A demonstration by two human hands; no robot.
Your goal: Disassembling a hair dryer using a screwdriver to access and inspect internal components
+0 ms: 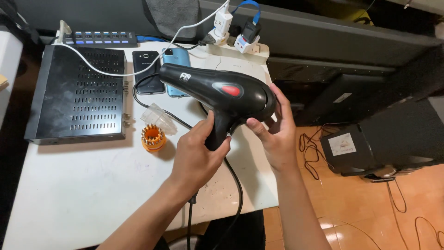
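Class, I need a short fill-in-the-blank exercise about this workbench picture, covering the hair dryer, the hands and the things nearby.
1. The left hand grips the black hair dryer by its ____.
2. The right hand cups the dryer's ____ end.
3. The oval switch on the dryer's side is ____.
4. The orange screwdriver bit holder stands on the ____ table.

Missing words: handle; rear; red; white

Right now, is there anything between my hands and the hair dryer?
Nothing visible. The left hand is wrapped around the handle of the black hair dryer, and the right hand cups the rear of its body. The orange screwdriver bit holder and the two phones lie apart on the white table.
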